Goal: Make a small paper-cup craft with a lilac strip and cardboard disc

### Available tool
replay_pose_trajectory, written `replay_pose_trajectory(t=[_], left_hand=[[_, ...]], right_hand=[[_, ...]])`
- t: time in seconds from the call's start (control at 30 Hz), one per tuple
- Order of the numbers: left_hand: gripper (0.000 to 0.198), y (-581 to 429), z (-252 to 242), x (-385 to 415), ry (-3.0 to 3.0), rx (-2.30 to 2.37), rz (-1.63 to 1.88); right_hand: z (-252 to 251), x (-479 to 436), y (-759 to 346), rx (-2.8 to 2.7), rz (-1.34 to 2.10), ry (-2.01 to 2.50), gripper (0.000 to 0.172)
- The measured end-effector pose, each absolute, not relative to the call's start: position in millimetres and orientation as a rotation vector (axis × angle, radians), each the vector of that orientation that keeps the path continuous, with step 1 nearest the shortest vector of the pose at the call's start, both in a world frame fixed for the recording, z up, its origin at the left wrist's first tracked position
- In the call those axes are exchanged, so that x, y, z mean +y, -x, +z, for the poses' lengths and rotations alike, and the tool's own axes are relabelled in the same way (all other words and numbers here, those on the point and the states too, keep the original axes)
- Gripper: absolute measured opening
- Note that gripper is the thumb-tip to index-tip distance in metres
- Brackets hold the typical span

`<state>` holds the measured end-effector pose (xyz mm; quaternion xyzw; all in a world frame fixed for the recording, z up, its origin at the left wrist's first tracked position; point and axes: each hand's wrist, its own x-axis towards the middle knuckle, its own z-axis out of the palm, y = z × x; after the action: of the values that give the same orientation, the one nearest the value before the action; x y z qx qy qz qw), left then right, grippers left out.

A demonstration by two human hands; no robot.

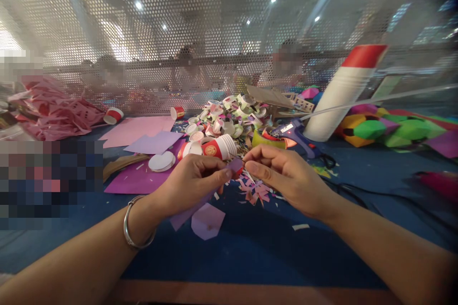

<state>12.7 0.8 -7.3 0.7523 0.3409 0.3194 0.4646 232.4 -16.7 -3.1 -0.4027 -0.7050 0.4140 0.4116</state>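
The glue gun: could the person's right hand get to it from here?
Probably yes: the glue gun sits just beyond the right hand, with nothing visible blocking the way. That hand is close to the purple piece in the left hand, though; whether it holds anything is hard to tell.

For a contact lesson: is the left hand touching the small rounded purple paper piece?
Touching: the head view shows the left hand, its thumb pressed against the purple paper piece.
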Motion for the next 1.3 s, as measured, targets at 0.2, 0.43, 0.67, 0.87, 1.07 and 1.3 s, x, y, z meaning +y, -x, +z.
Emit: replay_pose_trajectory(t=[0.2,0.43,0.67,0.87,1.07,1.3], left_hand=[[0.032,-14,-6,2,-1.796,0.921,0.87],[0.022,-13,-11,15,-1.433,0.957,1.163],[0.014,-9,-9,25,-1.177,0.819,1.491],[0.013,-11,-7,24,-1.069,0.771,1.543],[0.011,-11,-8,24,-1.016,0.729,1.59],[0.011,-14,-6,21,-1.001,0.732,1.608]], right_hand=[[-6,-15,-233,-1.719,0.996,1.014,0.028],[-6,-15,-231,-1.726,1.038,1.041,0.028],[-8,-16,-232,-1.771,1.083,1.086,0.031],[-5,-14,-231,-1.68,0.929,1.085,0.03],[-8,-11,-235,-1.611,0.951,1.09,0.032],[-13,-11,-235,-1.576,1.034,1.038,0.031]])
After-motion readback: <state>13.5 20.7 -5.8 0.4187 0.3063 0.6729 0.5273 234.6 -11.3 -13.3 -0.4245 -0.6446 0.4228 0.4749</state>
